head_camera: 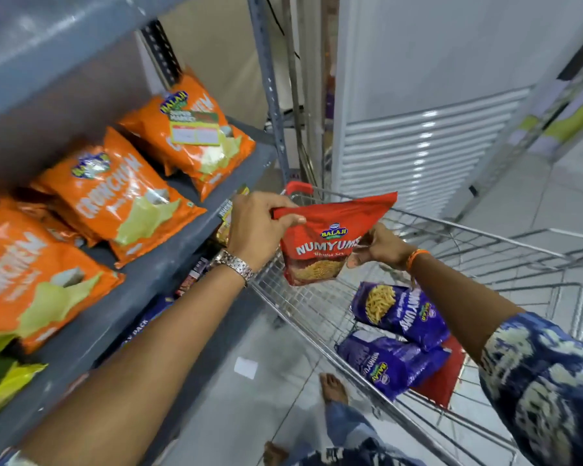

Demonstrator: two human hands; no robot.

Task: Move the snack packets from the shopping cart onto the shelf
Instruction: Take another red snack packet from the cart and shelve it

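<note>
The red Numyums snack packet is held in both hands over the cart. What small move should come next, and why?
Probably carry the red Numyums snack packet leftward toward the grey metal shelf. The left hand pinches its top edge and the right hand holds its side, so it is already clear of the silver wire shopping cart. Two purple packets lie inside.

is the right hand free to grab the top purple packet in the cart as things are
Probably not yet: the right hand is gripping the red packet together with the left hand. The top purple packet itself lies uncovered below in the cart.
</note>
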